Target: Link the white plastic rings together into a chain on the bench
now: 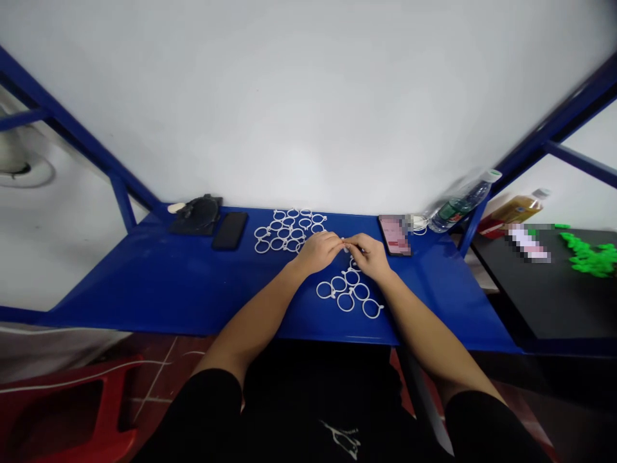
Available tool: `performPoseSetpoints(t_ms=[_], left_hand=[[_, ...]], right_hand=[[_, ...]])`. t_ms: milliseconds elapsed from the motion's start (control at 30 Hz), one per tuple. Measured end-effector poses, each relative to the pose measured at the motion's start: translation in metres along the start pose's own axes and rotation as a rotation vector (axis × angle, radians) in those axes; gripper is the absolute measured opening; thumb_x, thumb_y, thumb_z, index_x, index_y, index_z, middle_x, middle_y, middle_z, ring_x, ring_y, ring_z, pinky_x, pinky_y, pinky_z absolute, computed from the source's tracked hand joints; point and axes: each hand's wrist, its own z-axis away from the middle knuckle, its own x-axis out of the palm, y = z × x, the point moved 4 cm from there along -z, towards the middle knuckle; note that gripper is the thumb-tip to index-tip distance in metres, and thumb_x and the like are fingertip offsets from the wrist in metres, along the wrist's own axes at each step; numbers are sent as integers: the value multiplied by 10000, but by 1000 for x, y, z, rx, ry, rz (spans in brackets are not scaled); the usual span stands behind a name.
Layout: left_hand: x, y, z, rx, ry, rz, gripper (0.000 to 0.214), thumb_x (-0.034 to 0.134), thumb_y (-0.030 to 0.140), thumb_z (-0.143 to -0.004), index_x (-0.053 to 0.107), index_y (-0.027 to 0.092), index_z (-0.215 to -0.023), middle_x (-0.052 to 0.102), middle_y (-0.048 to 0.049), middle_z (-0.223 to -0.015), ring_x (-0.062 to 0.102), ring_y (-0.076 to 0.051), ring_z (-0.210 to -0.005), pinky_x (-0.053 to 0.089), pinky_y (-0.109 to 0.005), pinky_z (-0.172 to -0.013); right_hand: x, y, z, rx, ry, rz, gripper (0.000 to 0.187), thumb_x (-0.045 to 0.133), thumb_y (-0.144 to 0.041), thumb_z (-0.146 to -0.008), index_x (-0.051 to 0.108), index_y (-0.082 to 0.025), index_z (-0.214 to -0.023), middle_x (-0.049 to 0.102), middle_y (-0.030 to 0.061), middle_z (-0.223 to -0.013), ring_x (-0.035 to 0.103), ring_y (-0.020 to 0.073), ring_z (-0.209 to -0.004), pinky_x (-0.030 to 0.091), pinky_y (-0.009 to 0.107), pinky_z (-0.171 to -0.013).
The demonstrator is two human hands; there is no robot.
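Observation:
My left hand (pixel 321 251) and my right hand (pixel 367 254) meet over the blue table, fingertips pinched together. A small bit of white plastic (pixel 346 248) shows at the fingertips; the fingers cover most of it, so its full shape is hidden. Below the right hand lies a loose group of white plastic rings with small tabs, one of them a ring (pixel 352 278) near the wrist. Behind and left of the left hand several more white rings (pixel 277 244) lie close together, partly covered by that hand.
On the blue table (pixel 193 289), a black phone (pixel 230 231) and a dark flat item (pixel 197 215) lie at left. A lit phone (pixel 395 235) and a clear bottle (pixel 465 202) are at right. Blue frame bars (pixel 123 202) flank the table. Green pieces (pixel 590 254) lie on a black table.

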Motion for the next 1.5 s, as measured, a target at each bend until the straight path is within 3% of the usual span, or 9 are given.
performPoseSetpoints(t_ms=[100, 333, 533, 733, 867, 1033, 1233, 1400, 1500], left_hand=[[-7, -10, -1, -57, -2, -31, 331, 469, 381, -1079, 732, 212, -971, 753, -58, -980, 665, -206, -932, 484, -392, -891], [-18, -64, 13, -423, 13, -285, 211, 634, 357, -984, 778, 244, -1089, 711, -95, -1211, 592, -303, -1189, 434, -489, -1047], [3, -75, 26, -420, -17, -299, 190, 754, 286, -878, 790, 281, -1065, 637, -129, -1359, 496, -383, -1322, 340, -647, -1119], [2, -65, 17, -345, 47, -215, 79, 694, 211, -929, 753, 232, -882, 692, -111, -1244, 549, -340, -1260, 300, -649, -1141], [-8, -34, 5, -226, 117, -48, 65, 689, 265, -958, 743, 234, -938, 684, -74, -1277, 574, -278, -1245, 405, -534, -1109], [-9, -2, -2, -151, 129, 111, 49, 726, 250, -934, 725, 225, -893, 689, -61, -1282, 596, -251, -1237, 447, -503, -1104], [6, 2, -1, -150, 73, 268, 68, 796, 262, -886, 740, 225, -875, 770, -35, -1047, 707, -213, -999, 523, -442, -987], [6, -8, 1, -277, 186, 326, 124, 811, 301, -873, 728, 216, -909, 788, -34, -942, 738, -207, -903, 569, -412, -907], [1, -7, -1, -239, 226, 315, 93, 801, 297, -884, 740, 227, -882, 801, -38, -980, 743, -217, -950, 563, -445, -950]], right_hand=[[0, 0, -1, -13, -45, 74, 206, 550, -266, -1045, 738, -251, -1128, 772, 74, -1028, 718, 220, -945, 591, 378, -848], [-2, 11, -3, -63, -220, 253, 172, 608, -192, -974, 766, -214, -1039, 733, 119, -1234, 666, 287, -1080, 545, 484, -957], [13, 19, 4, -72, -466, 136, 238, 625, -46, -835, 772, -218, -909, 781, 61, -1010, 706, 232, -949, 544, 402, -910], [9, 16, 2, 2, -308, 198, 184, 628, -149, -923, 750, -217, -1043, 775, 73, -981, 682, 239, -866, 544, 414, -836], [3, 11, 1, 51, -108, 176, 226, 582, -245, -1005, 703, -237, -1195, 762, 85, -1024, 695, 247, -912, 571, 414, -825], [-7, 3, -1, 52, 66, 76, 145, 589, -280, -1021, 706, -248, -1098, 753, 75, -995, 706, 228, -895, 590, 391, -816], [-4, 0, -3, 11, -7, 1, 145, 541, -212, -1021, 682, -247, -1025, 727, 82, -1024, 686, 233, -987, 579, 407, -851], [-4, -2, -3, 3, -9, 8, 143, 517, -224, -1031, 657, -244, -1011, 723, 77, -980, 688, 226, -951, 573, 388, -823], [-3, -2, -2, 11, 0, 14, 157, 511, -255, -1040, 664, -247, -1005, 726, 77, -971, 690, 227, -936, 576, 390, -829]])
